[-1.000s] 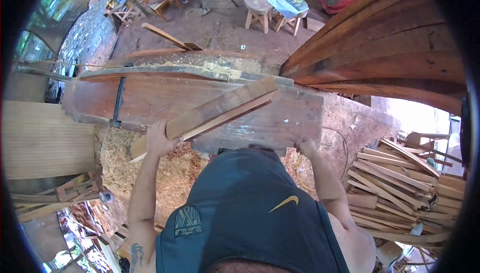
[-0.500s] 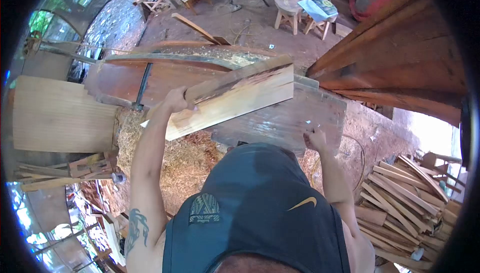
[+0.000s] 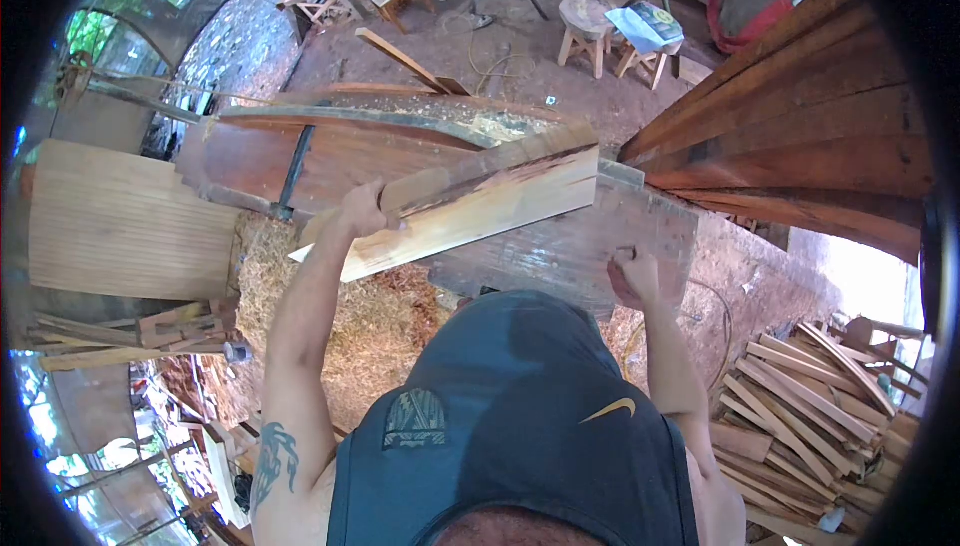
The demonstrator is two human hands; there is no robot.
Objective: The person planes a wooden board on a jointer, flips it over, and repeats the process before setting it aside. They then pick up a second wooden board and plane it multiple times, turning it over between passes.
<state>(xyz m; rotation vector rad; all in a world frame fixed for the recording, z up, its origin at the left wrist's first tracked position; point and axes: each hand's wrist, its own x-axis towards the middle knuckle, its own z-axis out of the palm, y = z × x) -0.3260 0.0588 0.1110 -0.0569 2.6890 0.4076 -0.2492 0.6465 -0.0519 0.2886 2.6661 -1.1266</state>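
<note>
Gripping the near end of a pale plank, the left hand has its fingers wrapped tight round the board's upper edge; the plank slants up and to the right from that grip, its far end lying over the reddish worktop — a broad, worn slab of timber with sawdust along its far edge. The plank's face is light and fresh-cut, with a darker strip of rough wood along the top; it looks to rest on the worktop rather than hang free, though the angle makes that hard to judge. The right hand is curled into a fist at the near right corner of the worktop, fingers closed together; whether they pinch anything small I cannot tell. Below both arms the person's dark sleeveless shirt fills the lower middle of the view.

Under the worktop, left of the body, lies a heap of straw-coloured shavings; a flat pale panel stands further left. At the lower right a stack of short wooden slats sits on the ground — well apart from the plank. Long reddish boards lean along the right side; two small stools stand on the dirt floor beyond the worktop.
</note>
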